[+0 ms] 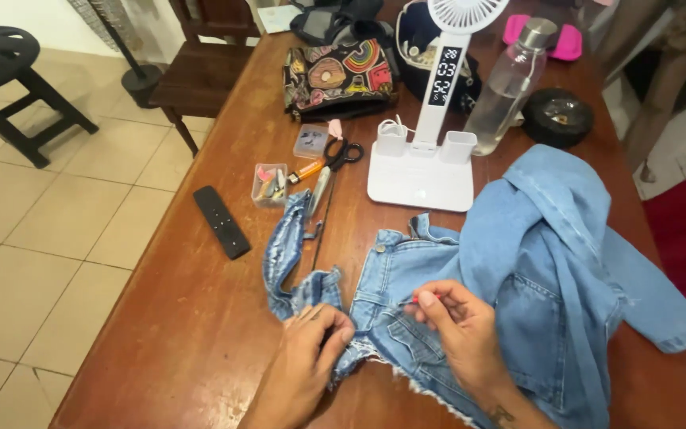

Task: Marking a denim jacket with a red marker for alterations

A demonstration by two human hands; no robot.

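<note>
A light blue denim garment point(533, 262) lies spread over the near right part of the wooden table point(192, 342). My left hand point(311, 353) pinches a frayed denim edge near the table's front. My right hand point(454, 322) rests on the denim and holds a small thin tool with a red handle point(416, 299) between thumb and fingers. A cut strip of frayed denim point(283, 246) curls away to the left of the hands.
Black-handled scissors point(329, 168), a small clear box of bits point(269, 184) and a black remote point(221, 222) lie mid-table. Behind stand a white desk fan base point(421, 171), a clear bottle point(508, 87), a patterned pouch point(339, 77) and a black round object point(557, 117). A wooden chair point(192, 79) and black stool point(5, 75) stand left.
</note>
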